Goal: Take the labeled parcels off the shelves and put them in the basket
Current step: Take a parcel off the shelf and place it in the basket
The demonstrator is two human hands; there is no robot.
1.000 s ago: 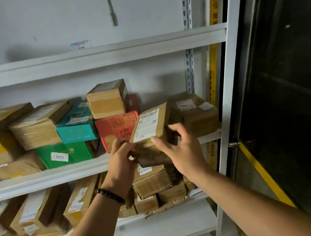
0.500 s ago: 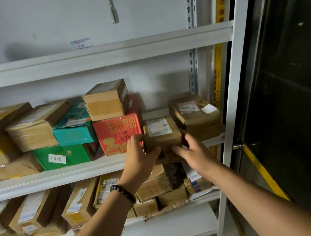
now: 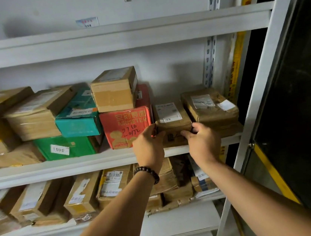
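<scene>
Middle shelf was crowded. One red box with handwritten digits stood just left of the target, with one plain cardboard box stacked on it. Further left were one teal box over one green box carrying a white tag, then at least three brown cartons toward the shelf's left end. One larger brown parcel with two white labels sat tight against the target's right side, at the shelf's right end by the white upright. The small brown parcel, white label facing up, lay wedged between the red box and the larger parcel at the shelf's front edge; I couldn't tell whether the dark face below it was its own or a second parcel. Two hands were on it. The left hand, bead bracelet at the wrist, pinched the front left corner with the thumb on top. The right hand had fingers curled onto the front right corner. The parcel sat between both grips, just beyond the knuckles. Lower shelf held many labeled brown parcels, too overlapped to count. No basket in view.
</scene>
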